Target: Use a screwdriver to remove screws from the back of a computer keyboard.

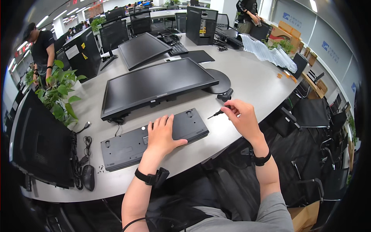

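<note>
A person seated at a curved grey desk (251,83) in an open-plan office presses the left hand (161,134) flat on the underside of a black keyboard (154,137) that lies face down near the desk's front edge. The left hand's fingers (159,123) are stretched out and slightly apart, resting on the keyboard's back and gripping nothing. The right hand (241,118) hovers just right of the keyboard, its fingers (228,109) pinched together on the handle of a small black screwdriver (217,113), whose tip points left toward the keyboard's right end without touching it.

Directly behind the keyboard, a large black monitor (158,85) lies tilted back on the desk, screen up, with its round base (218,80) at the right. A second monitor (143,48) lies farther back, with a black computer tower (201,25) standing behind it. At the left edge of the desk, a black mouse (88,177) sits beside a bundle of black cables (79,154), and a few tiny dark screws (100,169) lie just off the keyboard's left corner. A leafy green potted plant (58,92) stands at the left. Both wrists wear dark bands. Other people stand in the background, one at the far left and one at the rear right.
</note>
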